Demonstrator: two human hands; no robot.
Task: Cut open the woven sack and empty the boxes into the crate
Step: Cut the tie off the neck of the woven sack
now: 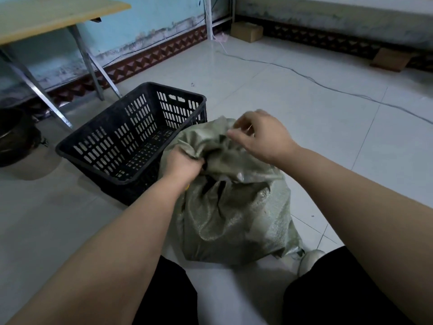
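A grey-green woven sack [234, 216] stands upright on the floor tiles between my knees, its top bunched. My left hand [181, 164] grips a fold of the sack's mouth on the left side. My right hand [260, 137] hovers over the top of the sack, fingers curled and slightly blurred, touching the bunched fabric; whether it grips anything I cannot tell. A black slatted plastic crate [131, 137] sits just behind and left of the sack, with nothing visible in it. No boxes show; the sack's contents are hidden.
A wooden-topped table with metal legs [42, 17] stands at the far left by the wall. A dark bin [16, 137] sits under it. Two cardboard boxes [246, 31] [390, 59] lie along the far wall. A thin cable [328, 86] runs across the floor.
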